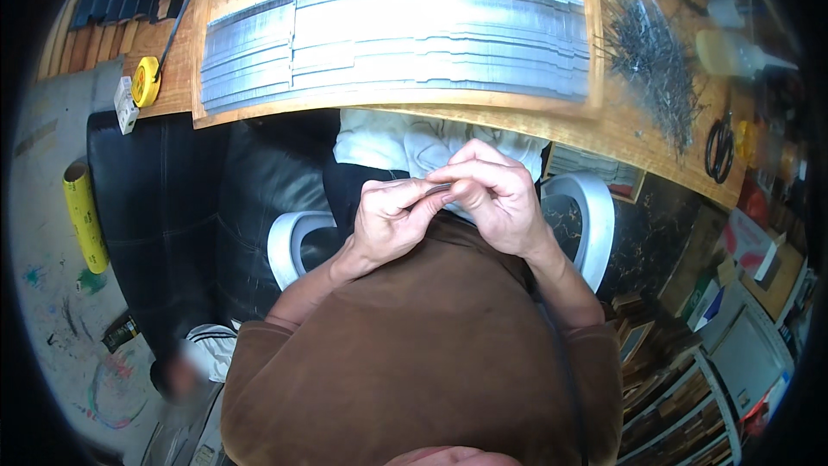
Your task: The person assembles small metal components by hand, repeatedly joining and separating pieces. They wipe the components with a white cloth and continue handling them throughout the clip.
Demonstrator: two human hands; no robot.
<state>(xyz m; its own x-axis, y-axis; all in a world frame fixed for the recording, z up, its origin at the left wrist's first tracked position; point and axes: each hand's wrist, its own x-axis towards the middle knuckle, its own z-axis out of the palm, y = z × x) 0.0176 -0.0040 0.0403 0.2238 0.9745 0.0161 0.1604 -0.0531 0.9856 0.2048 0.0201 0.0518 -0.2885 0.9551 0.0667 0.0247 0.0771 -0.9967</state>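
Note:
In front of my body, over my lap, my left hand (379, 223) and my right hand (504, 205) meet with their fingertips almost together. Between them they pinch a small thin dark strip (438, 189), most of it covered by thumbs and fingers. Its exact kind cannot be made out. Just beyond my hands, the wooden table carries a shallow wooden tray (593, 52) packed with rows of thin grey strips (362, 56), bright with glare. White cloth (379, 140) lies over my lap, under the table's front edge.
Right of the tray lie a heap of thin metal pieces (651, 65), black-handled scissors (719, 151) and squeeze bottles (733, 52). A yellow tape measure (147, 81) sits at the table's left. Chair armrests (591, 216) flank me; a black sofa (172, 216) and yellow roll (84, 216) stand left.

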